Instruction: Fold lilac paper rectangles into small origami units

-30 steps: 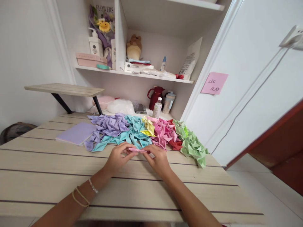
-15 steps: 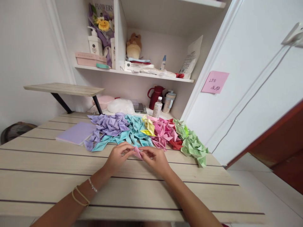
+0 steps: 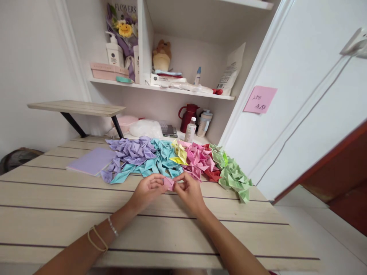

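My left hand [image 3: 147, 191] and my right hand [image 3: 189, 191] meet over the wooden table [image 3: 57, 214], and both pinch a small folded pink paper piece [image 3: 169, 183] between their fingertips. Just beyond my hands lies a row of folded paper units: purple ones [image 3: 133, 151], blue ones [image 3: 160, 160], a few yellow ones [image 3: 180, 154], pink ones [image 3: 199, 160], red ones [image 3: 212, 175] and green ones [image 3: 233, 175]. A stack of purple paper sheets [image 3: 91, 161] lies to the left of the row.
A shelf unit behind the table holds a red kettle [image 3: 187, 115], a small bottle [image 3: 190, 130], a pump bottle [image 3: 114, 51] and a flower bouquet [image 3: 123, 26]. A pink sticky note [image 3: 260, 99] hangs on the white door at right. A small raised shelf [image 3: 76, 107] stands at left.
The pink paper was a long flat strip held across both hands. It has been folded into a small compact piece, and my hands have drawn closer together and lifted slightly.
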A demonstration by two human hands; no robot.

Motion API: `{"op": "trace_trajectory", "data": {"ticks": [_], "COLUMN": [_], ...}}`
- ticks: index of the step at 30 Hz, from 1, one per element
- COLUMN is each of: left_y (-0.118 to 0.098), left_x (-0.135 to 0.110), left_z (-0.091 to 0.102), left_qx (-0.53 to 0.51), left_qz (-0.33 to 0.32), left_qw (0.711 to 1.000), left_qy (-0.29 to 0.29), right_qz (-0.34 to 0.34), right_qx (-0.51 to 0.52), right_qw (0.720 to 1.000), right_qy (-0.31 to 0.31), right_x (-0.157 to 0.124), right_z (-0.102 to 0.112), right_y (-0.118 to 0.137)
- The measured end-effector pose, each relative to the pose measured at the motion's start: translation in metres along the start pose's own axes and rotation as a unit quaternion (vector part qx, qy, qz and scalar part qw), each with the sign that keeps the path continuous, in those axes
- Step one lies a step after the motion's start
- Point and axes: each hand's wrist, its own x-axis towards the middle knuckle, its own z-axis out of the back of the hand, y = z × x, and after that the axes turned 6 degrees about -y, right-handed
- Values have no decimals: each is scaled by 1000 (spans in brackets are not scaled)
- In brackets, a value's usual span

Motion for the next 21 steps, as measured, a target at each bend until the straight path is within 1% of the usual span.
{"op": "trace_trajectory", "data": {"ticks": [3, 7, 9, 13, 15, 17, 19, 21], "left_y": [-1, -4, -5, -4, -3, -2, -2, -2], "left_x": [1, -2, -4, -4, -4, -3, -2, -2], "left_z": [1, 0, -1, -1, -1, 1, 3, 5], "left_qx": [28, 134, 174, 162, 146, 141, 166, 227], "left_qz": [-20, -91, -113, -104, -93, -93, -118, -161], "left_qw": [999, 987, 978, 981, 985, 986, 978, 959], "left_qy": [0, -10, -9, 0, -2, 10, 33, 47], "right_qz": [4, -3, -5, 27, 44, 52, 51, 58], "right_qx": [6, -18, -36, -66, -67, -59, -45, -49], "right_qw": [1000, 999, 998, 996, 996, 996, 997, 996], "right_qy": [19, 45, 49, 44, 37, 33, 34, 38], "right_x": [1, 1, 2, 3, 3, 3, 2, 1], "right_z": [2, 3, 2, 1, 1, 1, 1, 0], "right_y": [3, 5, 3, -1, -2, -2, -2, -3]}}
